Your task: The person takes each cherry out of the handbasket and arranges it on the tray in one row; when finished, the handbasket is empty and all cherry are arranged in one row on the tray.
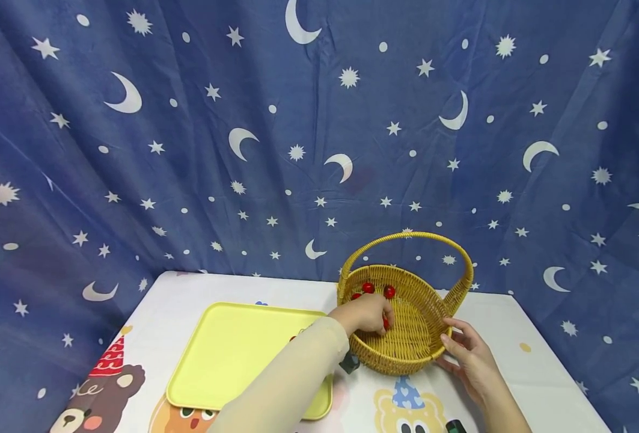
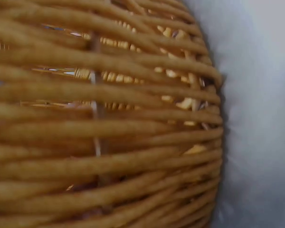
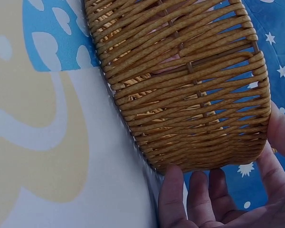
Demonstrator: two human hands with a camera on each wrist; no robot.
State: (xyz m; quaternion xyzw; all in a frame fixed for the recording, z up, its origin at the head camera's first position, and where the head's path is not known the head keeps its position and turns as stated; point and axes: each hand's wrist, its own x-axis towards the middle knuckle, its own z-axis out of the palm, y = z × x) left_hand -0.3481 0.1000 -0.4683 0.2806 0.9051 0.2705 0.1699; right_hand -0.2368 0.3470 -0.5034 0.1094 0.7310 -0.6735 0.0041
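Note:
A yellow wicker basket [image 1: 406,355] with a tall arched handle stands on the table. Several small, glossy, round red fruits [image 1: 389,291] lie toward its far left side. My left hand [image 1: 365,313] reaches over the near left rim, its curled fingers at a red fruit [image 1: 386,323] low in the basket; the fingers partly cover it. My right hand [image 1: 470,358] grips the basket's right side, thumb at the rim and fingers along the outer wall. The right wrist view shows these fingers [image 3: 199,194] against the weave. Only blurred wicker [image 2: 104,123] fills the left wrist view.
A yellow tray [image 1: 243,355] lies left of the basket, partly covered by my left sleeve [image 1: 287,379]. A bit of red [image 1: 293,338] shows on it beside the sleeve. A dark object [image 1: 456,426] sits at the front edge. Behind the table hangs a blue curtain [image 1: 276,180].

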